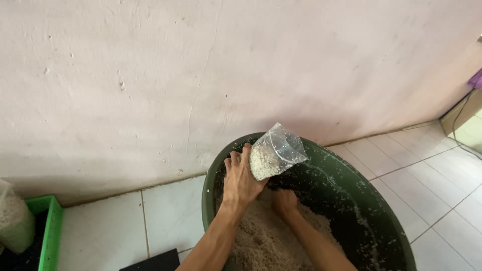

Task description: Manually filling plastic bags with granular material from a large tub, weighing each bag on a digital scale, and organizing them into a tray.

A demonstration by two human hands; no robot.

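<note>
**Bag held over basin, other hand in the grain**

Left hand (240,180): raised over the near-left rim of a large dark green plastic basin (381,200). Fingers (245,150) clamped on the side of a small clear plastic bag (273,152). Bag tilted, lower half packed with pale rice-like grain, upper half empty and puffed open toward the right.

Right hand (284,201): down inside the basin, pressed into the heap of loose grain (263,241). Fingers buried in the heap; cannot tell whether they are apart or together.

Basin interior: dark wall speckled with stuck grains, heap piled toward the near side.

Surroundings: basin sits on a white tiled floor (170,211) against a pale pink wall (201,65). Far left, a bright green crate (50,231) with another filled clear bag (15,221) beside it.
</note>
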